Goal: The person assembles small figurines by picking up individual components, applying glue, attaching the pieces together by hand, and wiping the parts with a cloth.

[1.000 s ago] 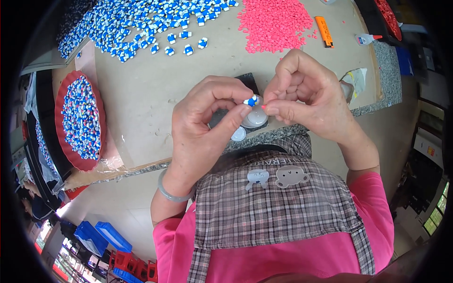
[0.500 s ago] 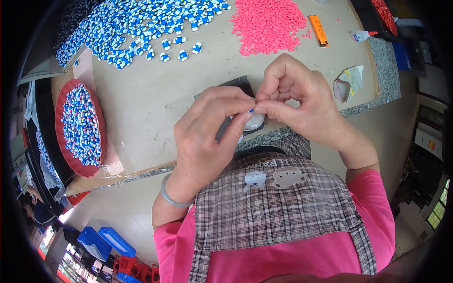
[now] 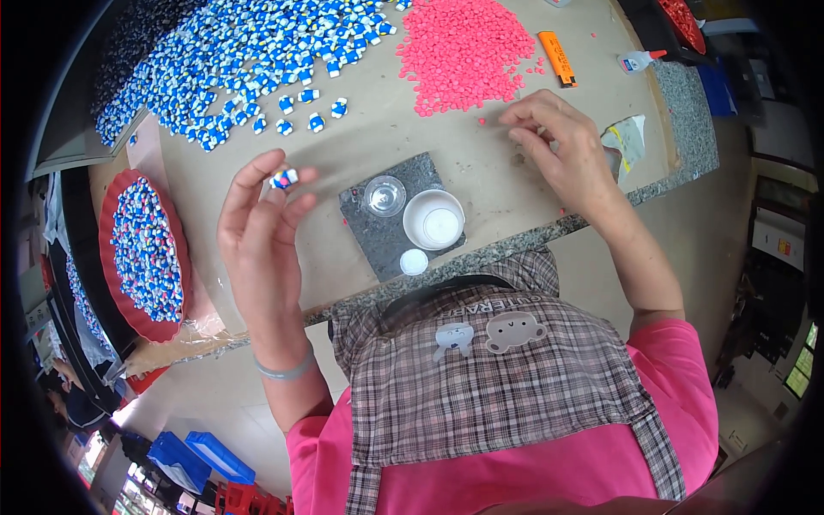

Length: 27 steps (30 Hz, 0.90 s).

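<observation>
On the left, my left hand [image 3: 262, 227] pinches a small blue-and-white piece [image 3: 283, 178] with a spot of pink on it, between thumb and fingers. My right hand [image 3: 562, 150] hovers over the table at the right, its thumb and forefinger slightly apart and nothing visible between them. Just beyond those fingertips lies a single pink bit [image 3: 482, 121]. Between my hands is a dark stone slab [image 3: 365, 232]. It carries a clear round dish [image 3: 384, 196], a white round pot [image 3: 433, 219] and a small white disc [image 3: 414, 262] by the near edge.
A wide spread of blue-and-white pieces [image 3: 249, 60] covers the far left. Beside it is a heap of pink bits [image 3: 463, 56]. A red scalloped bowl [image 3: 176, 322] holds more pieces. An orange knife [image 3: 558, 58], a glue bottle [image 3: 639, 60] and a crumpled wrapper [image 3: 631, 142] lie at right.
My hands have parted from their meeting over the slab. The left moved left with the blue-and-white piece; the right went right toward the pink bit. The slab and its dishes have come into sight.
</observation>
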Tool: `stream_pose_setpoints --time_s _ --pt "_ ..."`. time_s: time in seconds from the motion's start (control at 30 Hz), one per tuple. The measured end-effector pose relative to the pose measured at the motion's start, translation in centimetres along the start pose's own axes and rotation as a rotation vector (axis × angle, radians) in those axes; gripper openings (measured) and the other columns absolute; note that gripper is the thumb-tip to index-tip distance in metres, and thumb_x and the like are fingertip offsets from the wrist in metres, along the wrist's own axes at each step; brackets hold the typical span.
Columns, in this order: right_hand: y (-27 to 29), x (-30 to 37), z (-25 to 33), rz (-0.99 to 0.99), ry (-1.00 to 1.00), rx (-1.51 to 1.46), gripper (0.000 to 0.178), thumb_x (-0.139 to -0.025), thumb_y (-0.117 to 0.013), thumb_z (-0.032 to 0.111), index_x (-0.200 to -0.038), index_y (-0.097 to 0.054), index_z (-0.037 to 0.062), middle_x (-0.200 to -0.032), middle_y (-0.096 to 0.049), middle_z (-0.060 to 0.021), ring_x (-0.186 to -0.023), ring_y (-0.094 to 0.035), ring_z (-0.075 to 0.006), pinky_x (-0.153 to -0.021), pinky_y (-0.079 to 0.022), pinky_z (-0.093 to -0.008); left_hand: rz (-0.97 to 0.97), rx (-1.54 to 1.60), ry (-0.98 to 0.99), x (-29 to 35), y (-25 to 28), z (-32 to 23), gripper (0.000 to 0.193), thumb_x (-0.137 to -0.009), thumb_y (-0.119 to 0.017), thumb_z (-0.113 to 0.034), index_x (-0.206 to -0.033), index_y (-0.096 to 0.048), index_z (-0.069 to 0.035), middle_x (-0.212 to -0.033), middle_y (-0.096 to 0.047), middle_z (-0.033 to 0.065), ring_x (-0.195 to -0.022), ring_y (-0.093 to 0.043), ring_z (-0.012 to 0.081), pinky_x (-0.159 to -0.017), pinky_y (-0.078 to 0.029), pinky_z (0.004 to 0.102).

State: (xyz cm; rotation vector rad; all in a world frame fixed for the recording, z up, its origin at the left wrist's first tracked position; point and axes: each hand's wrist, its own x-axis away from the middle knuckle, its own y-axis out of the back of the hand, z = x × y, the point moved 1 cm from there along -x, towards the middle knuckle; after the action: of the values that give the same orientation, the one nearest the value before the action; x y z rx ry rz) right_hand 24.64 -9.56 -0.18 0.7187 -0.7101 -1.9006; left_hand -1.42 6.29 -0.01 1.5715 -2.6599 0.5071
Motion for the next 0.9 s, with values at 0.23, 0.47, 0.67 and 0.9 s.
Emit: stream_pose_setpoints --time_s 0.23,0.47,0.67,0.9 --pt "-1.6 -1.8 -1.8 0.039 0.303 0.107 0.012 -0.082 -0.064 0.000 -0.094 -0.067 0.0028 -0.088 -0.062 -0.0092 -0.079 -0.064 -0.0262 -0.067 -0.053 -0.0345 0.039 0.027 0.132 -3.1 2.8 1.9 0.027 -0.090 -0.058 -0.002 -0.117 -0.061 0.005 -0.098 -0.061 0.0050 -0.087 -0.058 0.0107 -0.076 -0.046 0.0208" --pt "-0.7 -1.4 -1.4 0.112 0.262 0.300 0.006 -0.080 -0.067 0.005 -0.084 -0.064 0.0031 -0.079 -0.058 -0.0093 -0.072 -0.062 -0.0282 -0.064 -0.052 -0.0365 0.083 -0.877 -0.430 -4.9 -0.4 1.2 0.029 -0.078 -0.068 0.002 -0.107 -0.067 -0.003 -0.088 -0.059 0.0051 -0.070 -0.050 0.0123 -0.066 -0.046 0.0265" --pt "0.6 -0.6 -1.3 0.198 0.085 0.127 0.010 -0.083 -0.066 0.002 -0.093 -0.065 -0.0001 -0.085 -0.062 -0.0107 -0.072 -0.062 -0.0265 -0.066 -0.050 -0.0349 0.142 -1.158 -0.533 -5.9 -1.3 1.5 0.027 -0.076 -0.070 0.001 -0.102 -0.065 0.000 -0.090 -0.061 0.0144 -0.078 -0.061 0.0273 -0.070 -0.050 0.0357" --pt "0.4 0.2 -2.3 0.095 0.145 0.121 0.011 -0.085 -0.063 0.001 -0.095 -0.067 -0.0008 -0.089 -0.063 -0.0111 -0.074 -0.064 -0.0268 -0.068 -0.051 -0.0341 0.132 -1.224 -0.571 -6.8 -0.8 2.1 0.015 -0.081 -0.065 0.000 -0.097 -0.064 0.001 -0.087 -0.062 0.0169 -0.079 -0.064 0.0313 -0.069 -0.051 0.0379"
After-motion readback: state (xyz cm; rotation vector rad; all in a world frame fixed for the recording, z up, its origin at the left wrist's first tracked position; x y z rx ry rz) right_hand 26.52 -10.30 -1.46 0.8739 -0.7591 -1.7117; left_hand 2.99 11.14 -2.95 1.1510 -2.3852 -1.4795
